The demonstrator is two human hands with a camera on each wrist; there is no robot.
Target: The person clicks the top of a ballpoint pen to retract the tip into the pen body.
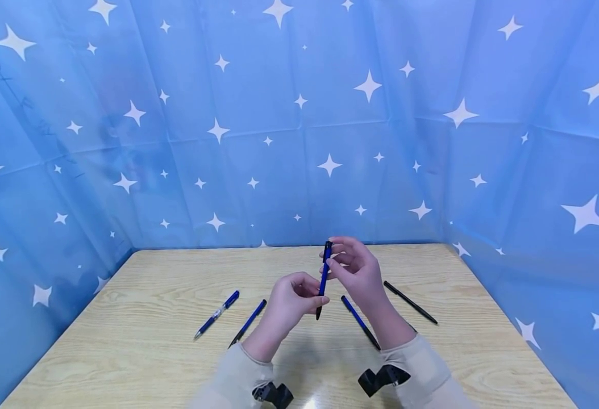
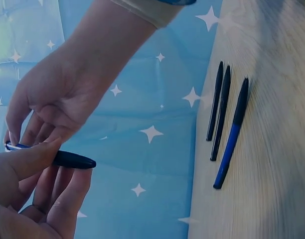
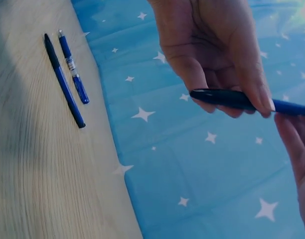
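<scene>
Pen [image 1: 323,278] is held near-upright over table [image 1: 177,272], between left and right edges, lower part pinched by left grip [image 1: 289,298], upper by right grip [image 1: 358,274]; it should probably be held steady, pressure light.

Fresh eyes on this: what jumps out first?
Probably the blue pen, near-upright in the head view, pinched by the left hand low and the right hand higher. Next, the blue starry backdrop behind and beside the table. Then the loose pens on that table: two toward the left, three toward the right.
</scene>
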